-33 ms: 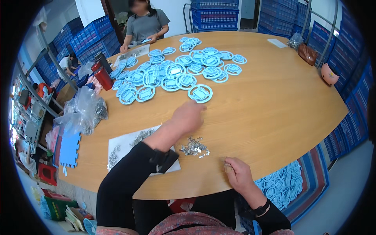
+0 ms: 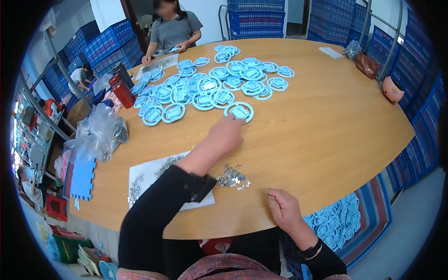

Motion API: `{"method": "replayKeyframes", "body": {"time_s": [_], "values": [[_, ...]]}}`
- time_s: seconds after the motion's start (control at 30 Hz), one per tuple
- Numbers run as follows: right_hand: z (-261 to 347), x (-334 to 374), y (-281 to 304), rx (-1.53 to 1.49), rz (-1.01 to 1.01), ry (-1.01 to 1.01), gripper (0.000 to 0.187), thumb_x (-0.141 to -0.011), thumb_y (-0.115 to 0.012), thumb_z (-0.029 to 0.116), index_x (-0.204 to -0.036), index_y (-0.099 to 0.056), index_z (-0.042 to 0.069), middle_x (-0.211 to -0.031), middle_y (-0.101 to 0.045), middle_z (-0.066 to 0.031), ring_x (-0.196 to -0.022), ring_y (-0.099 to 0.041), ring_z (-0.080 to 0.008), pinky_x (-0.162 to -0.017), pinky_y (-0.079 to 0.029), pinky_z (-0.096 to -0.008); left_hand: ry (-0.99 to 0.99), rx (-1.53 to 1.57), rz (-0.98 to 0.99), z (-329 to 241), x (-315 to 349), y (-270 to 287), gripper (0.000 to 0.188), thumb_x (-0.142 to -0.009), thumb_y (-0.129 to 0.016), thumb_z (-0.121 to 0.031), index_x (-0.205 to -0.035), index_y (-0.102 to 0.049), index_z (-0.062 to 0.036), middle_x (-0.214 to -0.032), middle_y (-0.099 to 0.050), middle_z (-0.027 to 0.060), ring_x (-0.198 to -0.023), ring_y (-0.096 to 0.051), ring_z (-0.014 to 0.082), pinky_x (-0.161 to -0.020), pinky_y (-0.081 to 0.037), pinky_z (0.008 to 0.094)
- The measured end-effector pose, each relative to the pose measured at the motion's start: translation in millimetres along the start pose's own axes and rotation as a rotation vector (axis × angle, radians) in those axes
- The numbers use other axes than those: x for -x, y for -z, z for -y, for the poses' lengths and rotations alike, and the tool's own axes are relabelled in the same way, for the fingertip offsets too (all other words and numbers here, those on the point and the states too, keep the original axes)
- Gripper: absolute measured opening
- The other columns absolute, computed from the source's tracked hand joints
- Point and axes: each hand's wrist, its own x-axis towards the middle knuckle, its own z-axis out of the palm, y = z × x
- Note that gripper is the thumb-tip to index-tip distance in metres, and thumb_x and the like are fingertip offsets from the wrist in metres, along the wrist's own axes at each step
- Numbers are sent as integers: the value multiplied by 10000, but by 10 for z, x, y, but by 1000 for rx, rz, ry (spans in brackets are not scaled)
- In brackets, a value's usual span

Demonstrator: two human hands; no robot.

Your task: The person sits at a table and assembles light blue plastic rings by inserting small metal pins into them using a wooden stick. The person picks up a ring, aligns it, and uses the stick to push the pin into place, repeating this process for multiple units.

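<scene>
My left hand (image 2: 226, 134) stretches over the table, its fingertips closed at the near rim of a light-blue round plastic part (image 2: 239, 112). That part is a ring with a rectangular piece inside, lying apart from the pile. My right hand (image 2: 283, 207) is near the table's front edge, thumb and finger pinched on something small that I cannot make out. Between my hands lies a heap of small silvery metal pieces (image 2: 232, 176). Under my left forearm is a white board (image 2: 144, 173) with more metal pieces on it.
Many similar light-blue round parts (image 2: 196, 86) spread across the table's far half. A red bottle (image 2: 122, 92) and a plastic bag (image 2: 100, 133) stand at the left. Opposite sits a person (image 2: 175, 30) handling parts. A bin with blue parts (image 2: 333, 221) is below right.
My left hand has moved slightly forward onto the near rim of the round part. My right hand looks unchanged.
</scene>
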Motion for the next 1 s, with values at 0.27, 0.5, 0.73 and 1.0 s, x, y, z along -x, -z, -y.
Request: {"method": "replayKeyframes", "body": {"time_s": [0.27,0.5,0.73,1.0], "values": [[6,-13,4,-5,-22,-34,243,-884,-569,54,-1102,-624,-38,-980,-675,-235,-894,-672,-408,-804,-543,-420,-105,-133,-122,260,-610,-585,366,-896,-521,-113,-1255,-587,-91,-1188,-658,202,-1043,-650,380,-868,-529,500],[-63,36,-24,-82,-78,-99,235,-942,-558,75,-1134,-627,-41,-931,-675,-201,-826,-685,-307,-753,-539,-366,-18,338,-85,185,105,331,367,-935,-497,-186,-1241,-625,-29,-1085,-686,209,-991,-655,339,-875,-510,409],[80,-54,6,-147,-75,-169,187,-942,-590,60,-1090,-658,-33,-876,-639,-138,-751,-639,-206,-681,-515,-321,317,1071,-101,-7,1654,442,313,-950,-543,-207,-1205,-635,-49,-969,-614,-11,-808,-530,66,-702,-442,228],[177,-382,-209,130,51,-43,173,-885,-671,100,-1041,-692,30,-929,-636,-130,-816,-635,-309,-719,-519,-381,576,1467,298,-115,2681,-236,239,-998,-491,-132,-1108,-655,2,-936,-689,30,-815,-629,80,-735,-513,240]]}}
